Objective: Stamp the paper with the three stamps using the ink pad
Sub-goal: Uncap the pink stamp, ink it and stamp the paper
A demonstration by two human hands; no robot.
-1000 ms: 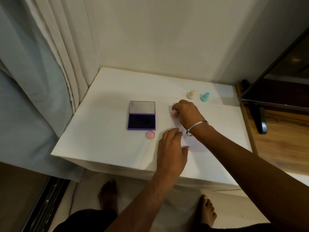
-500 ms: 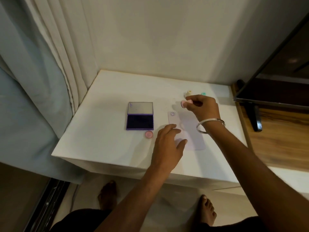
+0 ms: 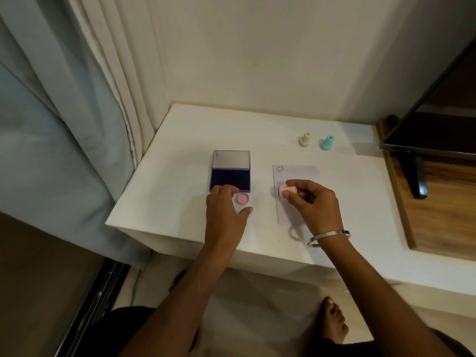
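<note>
My right hand (image 3: 313,202) pinches the pink stamp (image 3: 286,191), held sideways just above the pale paper (image 3: 298,173). One round smiley print (image 3: 279,169) shows at the paper's far left corner. The purple ink pad (image 3: 230,176) lies open left of the paper, lid raised at the back. My left hand (image 3: 225,210) hovers by the pink round cap (image 3: 243,199) in front of the pad, fingers spread on both sides of it and holding nothing. A cream stamp (image 3: 304,139) and a teal stamp (image 3: 327,143) stand upright at the back right.
The white table (image 3: 167,197) sits in a corner, with curtains (image 3: 77,99) to the left and a wall behind. A dark screen on a stand (image 3: 417,176) rests on a wooden surface at the right. My bare feet show below the front edge.
My right hand carried the pink stamp from the paper's far end back toward me, over the paper's middle. My left hand moved off the paper leftward to the pink cap.
</note>
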